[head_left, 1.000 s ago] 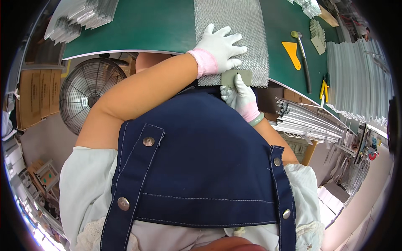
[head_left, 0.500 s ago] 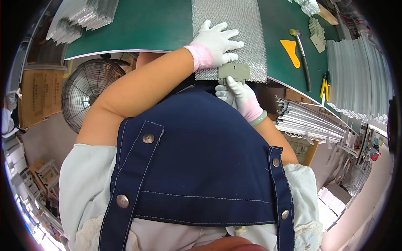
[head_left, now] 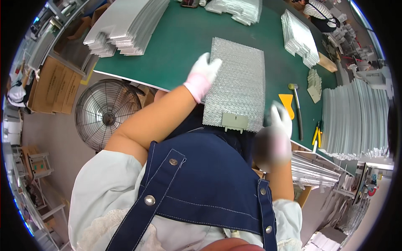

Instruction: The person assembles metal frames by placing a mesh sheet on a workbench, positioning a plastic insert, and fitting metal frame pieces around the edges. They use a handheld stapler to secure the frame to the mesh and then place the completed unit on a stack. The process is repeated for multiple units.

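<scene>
A silvery metal mesh panel (head_left: 236, 79) lies on the green worktable, its near end at the table's front edge. A grey-green plastic end piece (head_left: 235, 121) with small prongs sits at that near end. At the panel's left edge is my left hand (head_left: 204, 75), in a white glove with a pink cuff; its thumb lies over the edge and the other fingers are bunched beside it. Just right of the panel, my gloved right hand (head_left: 281, 119) is raised and apart from the end piece. Blur smears it, and its grip is unclear.
To the right lie a yellow scraper (head_left: 287, 104), a hammer (head_left: 297, 111), yellow-handled pliers (head_left: 317, 134) and a row of grey-green pieces (head_left: 314, 85). Stacked panels (head_left: 130, 25) stand at the left, more (head_left: 356, 119) at the right. A floor fan (head_left: 108, 118) is below left.
My right hand has let go of the plastic end piece and moved right. My left hand has shifted from lying spread on the panel to its left edge. The view now reaches farther across the table.
</scene>
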### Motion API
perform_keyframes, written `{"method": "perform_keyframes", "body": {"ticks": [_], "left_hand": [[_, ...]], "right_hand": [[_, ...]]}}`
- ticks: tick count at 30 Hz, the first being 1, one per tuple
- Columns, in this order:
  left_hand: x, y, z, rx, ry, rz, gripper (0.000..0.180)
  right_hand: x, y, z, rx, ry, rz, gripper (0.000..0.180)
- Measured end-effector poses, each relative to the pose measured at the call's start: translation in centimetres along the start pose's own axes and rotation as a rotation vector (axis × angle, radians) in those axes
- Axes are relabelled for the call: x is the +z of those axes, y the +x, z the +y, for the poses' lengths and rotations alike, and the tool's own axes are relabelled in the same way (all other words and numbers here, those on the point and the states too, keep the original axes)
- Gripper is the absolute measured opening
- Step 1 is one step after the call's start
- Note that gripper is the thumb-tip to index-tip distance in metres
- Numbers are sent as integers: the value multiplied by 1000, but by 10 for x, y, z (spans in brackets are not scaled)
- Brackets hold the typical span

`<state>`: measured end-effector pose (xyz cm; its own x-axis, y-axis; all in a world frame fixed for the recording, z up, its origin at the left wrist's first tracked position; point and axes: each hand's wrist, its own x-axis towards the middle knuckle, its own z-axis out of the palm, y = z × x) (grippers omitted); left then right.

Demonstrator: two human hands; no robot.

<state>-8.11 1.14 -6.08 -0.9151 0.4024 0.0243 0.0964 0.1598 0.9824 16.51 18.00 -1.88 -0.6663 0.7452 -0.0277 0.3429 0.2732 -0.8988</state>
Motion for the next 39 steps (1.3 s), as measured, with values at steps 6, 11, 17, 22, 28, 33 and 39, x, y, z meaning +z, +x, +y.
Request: {"method": "perform_keyframes", "body": {"ticks": [6, 11, 17, 22, 28, 33, 39], "left_hand": [[-1, 31, 16, -344, -476, -238, 53], [-4, 84, -42, -187, -266, -263, 23], [-4, 59, -5, -270, -381, -300, 46], [0, 66, 1, -25, 191, -370, 72], [17, 15, 3, 836, 1067, -288, 71], [35, 18, -18, 760, 1248, -381, 68], [66, 60, -27, 788, 1238, -321, 70]], "right_hand": [[49, 86, 29, -239, -729, 87, 62], [64, 86, 32, -254, -933, 63, 58], [59, 84, 18, -200, -965, 64, 53], [57, 87, 16, -254, -946, 69, 54], [9, 42, 38, -547, -558, 380, 45], [-112, -37, 140, -308, -603, 878, 22], [-184, -130, 294, 1084, -365, 1117, 67]]}}
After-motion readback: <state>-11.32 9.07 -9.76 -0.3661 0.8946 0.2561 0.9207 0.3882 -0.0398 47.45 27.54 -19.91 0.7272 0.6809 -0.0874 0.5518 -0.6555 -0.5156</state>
